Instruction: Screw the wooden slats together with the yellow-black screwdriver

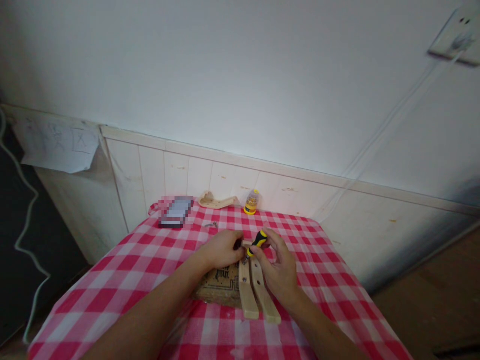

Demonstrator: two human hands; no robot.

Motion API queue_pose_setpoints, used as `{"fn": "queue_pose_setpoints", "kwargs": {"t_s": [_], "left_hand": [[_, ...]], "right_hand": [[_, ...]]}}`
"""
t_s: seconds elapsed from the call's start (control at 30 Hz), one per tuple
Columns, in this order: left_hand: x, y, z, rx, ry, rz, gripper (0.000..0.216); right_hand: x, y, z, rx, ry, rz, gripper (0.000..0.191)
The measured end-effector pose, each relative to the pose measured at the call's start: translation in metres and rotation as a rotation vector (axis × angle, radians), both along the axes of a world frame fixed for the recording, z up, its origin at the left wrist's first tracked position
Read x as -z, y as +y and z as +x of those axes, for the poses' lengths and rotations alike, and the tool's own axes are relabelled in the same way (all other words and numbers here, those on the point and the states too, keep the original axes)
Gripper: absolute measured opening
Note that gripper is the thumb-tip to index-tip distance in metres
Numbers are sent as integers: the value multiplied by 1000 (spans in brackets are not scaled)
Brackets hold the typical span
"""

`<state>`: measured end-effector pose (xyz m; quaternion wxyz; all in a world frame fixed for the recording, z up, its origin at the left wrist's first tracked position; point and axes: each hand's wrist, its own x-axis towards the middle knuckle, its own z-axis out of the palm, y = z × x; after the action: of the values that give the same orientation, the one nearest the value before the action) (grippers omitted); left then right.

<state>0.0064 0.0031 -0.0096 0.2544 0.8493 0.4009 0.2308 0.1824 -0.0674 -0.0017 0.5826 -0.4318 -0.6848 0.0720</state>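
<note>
My right hand [282,267] is closed around a short screwdriver [258,240] with a yellow and black handle. Its tip points down and left at the upper end of a pale wooden piece [246,295], where dark screw or hole spots show. My left hand [225,248] has its fingers curled at that same end, pinching the wood beside the tip; its fingertips are partly hidden. Alongside lies a second, similar wooden piece [267,300] with dark holes. Both rest partly on a flat brown block [219,290] with black printed marks.
The table has a red-and-white checked cloth [322,300]. Toward the wall are a blurred phone [176,212], small metal parts [212,225], another wooden part [217,201] and a yellow-capped clear container [251,202]. A cable hangs from the wall socket [457,40].
</note>
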Motion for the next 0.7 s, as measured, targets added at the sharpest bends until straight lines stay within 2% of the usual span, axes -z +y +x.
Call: {"fn": "queue_pose_setpoints", "kwargs": {"t_s": [0.17,0.4,0.7], "left_hand": [[0,1,0,13,12,18,15],[-3,0,-1,53,3,11,19],[-2,0,-1,43,29,-2,15]], "right_hand": [[3,-2,3,-38,-39,20,37],[12,-3,3,-62,-12,-11,41],[8,1,3,-61,13,-55,39]]}}
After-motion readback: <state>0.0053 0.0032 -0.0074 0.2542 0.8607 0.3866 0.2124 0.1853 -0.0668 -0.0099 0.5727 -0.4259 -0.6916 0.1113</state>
